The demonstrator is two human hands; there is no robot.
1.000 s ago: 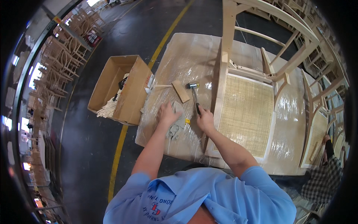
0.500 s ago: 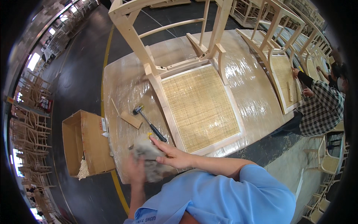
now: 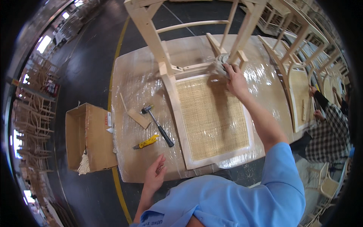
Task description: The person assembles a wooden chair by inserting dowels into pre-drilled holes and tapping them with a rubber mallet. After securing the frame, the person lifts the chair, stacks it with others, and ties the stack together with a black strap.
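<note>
A wooden chair frame with a woven cane panel (image 3: 211, 121) lies on the plastic-covered table (image 3: 126, 79). My right hand (image 3: 237, 81) is closed on a crumpled grey rag (image 3: 220, 65), at the far right corner of the panel, beside the upright leg. Low over the table's near edge, my left hand (image 3: 155, 174) holds nothing, its fingers loosely bent and thumb apart. Nearest to it is a yellow utility knife (image 3: 146, 142). A hammer (image 3: 159, 128) with a black grip and a flat wood block (image 3: 138, 118) lie left of the chair.
On the floor to the left stands an open cardboard box (image 3: 99, 136) with pale sticks (image 3: 84, 163) at its mouth. At right, a person in a checked shirt (image 3: 327, 132) works on another cane chair (image 3: 301, 96). Stacked chair frames (image 3: 36, 125) line the far left.
The grey rag was between both hands near the table's front edge. My right hand has carried it to the panel's far corner; my left hand has let go. The yellow knife now shows fully.
</note>
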